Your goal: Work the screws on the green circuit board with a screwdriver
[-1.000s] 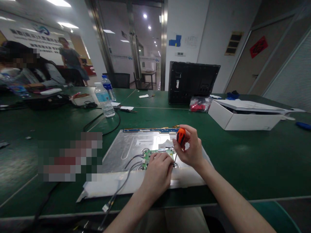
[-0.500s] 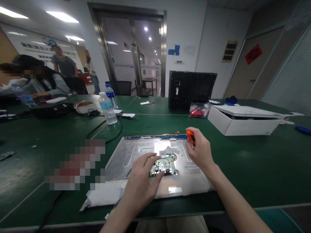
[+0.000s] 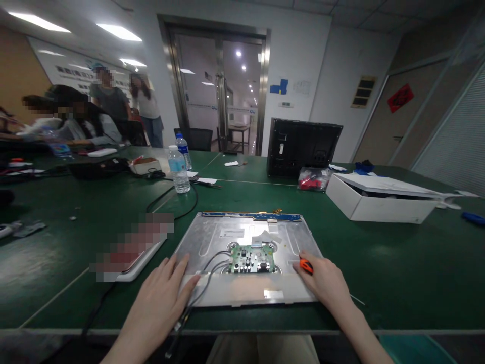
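A flat metal-backed display panel [image 3: 212,246] lies on the green table in front of me. A green circuit board [image 3: 252,259] sits at its middle, with thin dark cables [image 3: 213,260] running from it towards the near left. Along the far edge runs a narrow blue circuit strip [image 3: 250,216]. My left hand [image 3: 162,290] rests at the panel's left edge, fingers apart, beside the cables. At the right edge, my right hand [image 3: 326,283] touches the panel while closed around an orange-handled screwdriver [image 3: 306,266]; its thin shaft sticks out past the wrist.
A blurred reddish item on a white base [image 3: 142,260] lies at left. Water bottles [image 3: 179,172] stand beyond it. Behind the panel are a black monitor housing [image 3: 303,146], a plastic bag with red contents [image 3: 313,179] and a white box [image 3: 379,199]. Several people are at the far left.
My left hand has moved left off the circuit board to the panel's edge. My right hand has come nearer from the far right corner, still holding the screwdriver. The cables now show.
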Action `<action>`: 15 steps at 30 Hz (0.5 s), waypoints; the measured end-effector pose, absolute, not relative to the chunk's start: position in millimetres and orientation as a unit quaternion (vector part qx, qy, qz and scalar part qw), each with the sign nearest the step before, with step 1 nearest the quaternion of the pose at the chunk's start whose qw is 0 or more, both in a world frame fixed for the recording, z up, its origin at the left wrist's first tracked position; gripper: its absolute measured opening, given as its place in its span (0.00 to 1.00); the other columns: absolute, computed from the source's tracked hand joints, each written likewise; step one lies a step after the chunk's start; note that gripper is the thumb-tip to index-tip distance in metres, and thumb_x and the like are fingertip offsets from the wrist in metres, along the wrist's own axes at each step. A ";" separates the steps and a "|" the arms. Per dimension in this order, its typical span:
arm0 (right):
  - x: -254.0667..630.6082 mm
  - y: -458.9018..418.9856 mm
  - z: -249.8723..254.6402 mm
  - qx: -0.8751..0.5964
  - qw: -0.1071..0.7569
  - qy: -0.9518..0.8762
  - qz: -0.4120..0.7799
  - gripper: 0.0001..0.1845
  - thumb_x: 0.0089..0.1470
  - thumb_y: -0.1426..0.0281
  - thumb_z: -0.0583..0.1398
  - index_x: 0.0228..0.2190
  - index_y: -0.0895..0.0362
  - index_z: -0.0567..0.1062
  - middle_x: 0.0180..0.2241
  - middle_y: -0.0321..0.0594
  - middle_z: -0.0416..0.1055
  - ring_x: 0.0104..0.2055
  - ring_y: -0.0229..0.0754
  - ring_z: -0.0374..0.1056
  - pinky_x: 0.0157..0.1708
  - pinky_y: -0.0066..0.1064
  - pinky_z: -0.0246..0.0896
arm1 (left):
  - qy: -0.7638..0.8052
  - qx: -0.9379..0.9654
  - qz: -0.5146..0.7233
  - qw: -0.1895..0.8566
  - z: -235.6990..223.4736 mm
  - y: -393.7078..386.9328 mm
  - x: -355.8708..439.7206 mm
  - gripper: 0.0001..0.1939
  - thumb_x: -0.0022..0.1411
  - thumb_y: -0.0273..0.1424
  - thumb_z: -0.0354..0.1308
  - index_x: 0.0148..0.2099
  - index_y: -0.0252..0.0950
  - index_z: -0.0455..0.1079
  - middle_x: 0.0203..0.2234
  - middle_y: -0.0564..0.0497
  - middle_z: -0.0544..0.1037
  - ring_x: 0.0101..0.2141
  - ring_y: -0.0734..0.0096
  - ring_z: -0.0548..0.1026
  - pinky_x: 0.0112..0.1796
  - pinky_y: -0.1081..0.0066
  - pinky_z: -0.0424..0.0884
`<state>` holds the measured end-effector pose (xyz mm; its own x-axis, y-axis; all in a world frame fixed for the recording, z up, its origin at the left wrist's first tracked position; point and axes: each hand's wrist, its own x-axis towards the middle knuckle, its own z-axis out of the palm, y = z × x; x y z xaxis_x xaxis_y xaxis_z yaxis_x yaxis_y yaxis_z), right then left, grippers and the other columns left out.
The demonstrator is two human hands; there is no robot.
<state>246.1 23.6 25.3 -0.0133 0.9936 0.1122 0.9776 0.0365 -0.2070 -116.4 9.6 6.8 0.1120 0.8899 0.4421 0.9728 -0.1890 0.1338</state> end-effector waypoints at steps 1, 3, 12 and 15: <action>246.1 23.4 24.6 -0.697 0.112 -0.708 0.033 0.20 0.59 0.59 0.52 0.47 0.52 0.76 0.48 0.47 0.75 0.42 0.51 0.74 0.41 0.38 0.66 | -0.628 -0.742 -0.214 0.094 5.7 10.6 -116.0 0.26 0.63 0.45 0.43 0.49 0.33 0.72 0.49 0.35 0.74 0.54 0.42 0.68 0.52 0.44 0.65; 245.3 22.7 24.6 -0.699 0.106 -0.706 0.032 0.21 0.59 0.60 0.52 0.48 0.52 0.76 0.49 0.46 0.74 0.42 0.50 0.74 0.41 0.38 0.67 | -0.624 -0.748 -0.209 0.090 4.1 12.8 -115.6 0.23 0.63 0.42 0.43 0.45 0.35 0.74 0.48 0.36 0.75 0.55 0.40 0.67 0.51 0.42 0.65; 254.5 13.0 37.6 -0.731 0.078 -0.677 0.026 0.23 0.60 0.58 0.51 0.48 0.54 0.77 0.41 0.51 0.78 0.41 0.53 0.74 0.39 0.39 0.66 | -0.635 -0.738 -0.217 0.070 7.4 14.6 -109.4 0.27 0.65 0.45 0.41 0.48 0.32 0.73 0.47 0.36 0.76 0.52 0.47 0.71 0.51 0.50 0.69; 270.1 8.8 43.5 -0.755 0.060 -0.653 0.008 0.23 0.60 0.57 0.49 0.42 0.53 0.80 0.36 0.51 0.78 0.40 0.54 0.74 0.36 0.39 0.65 | -0.609 -0.763 -0.209 0.058 9.3 10.7 -96.7 0.27 0.66 0.45 0.41 0.49 0.34 0.74 0.49 0.38 0.75 0.51 0.51 0.72 0.51 0.53 0.69</action>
